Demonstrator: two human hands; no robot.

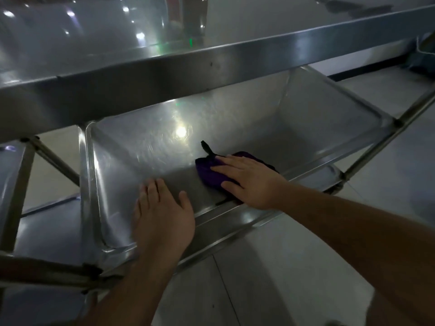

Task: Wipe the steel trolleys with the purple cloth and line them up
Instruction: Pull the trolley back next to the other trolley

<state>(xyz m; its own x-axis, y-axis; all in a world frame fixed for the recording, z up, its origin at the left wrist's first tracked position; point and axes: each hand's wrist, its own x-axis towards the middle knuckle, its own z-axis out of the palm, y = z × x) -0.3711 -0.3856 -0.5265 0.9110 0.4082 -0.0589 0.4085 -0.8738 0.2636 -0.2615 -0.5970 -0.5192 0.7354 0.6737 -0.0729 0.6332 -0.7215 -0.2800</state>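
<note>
Room: pale tiled floor [294, 267] lay under us, dim, with glare spots on every steel face.
Surface: we worked on the lower shelf [153, 156] of a steel trolley [164, 74], a shallow tray with a raised rim, its scuffed sheet throwing back one bright lamp spot.
Right hand: our right hand [251, 182] lay flat and spread wide, palm down, pressing the purple cloth [209, 175] against the shelf close to the near rim; nothing was gripped, and the fingers only lay across the cloth.
Cloth: it was bunched under our palm, purple folds showing past the fingertips on the left, and a dark tag or corner stuck up from its far edge.
Left hand: our left hand [162, 212] was open too, fingers loosely together, palm resting on the bare steel of the same shelf just inside the near rim; it touched no cloth and sat apart from the right hand.
Forearms: both of ours came in bare from the lower edge.
Upper shelf: its broad front lip crossed the view above our hands, its top mirroring lights.
Frame: slim steel legs and cross bars stood at the left and right ends of the shelf.
Far right: something dark sat on the floor beyond the trolley; we could not tell what.
</note>
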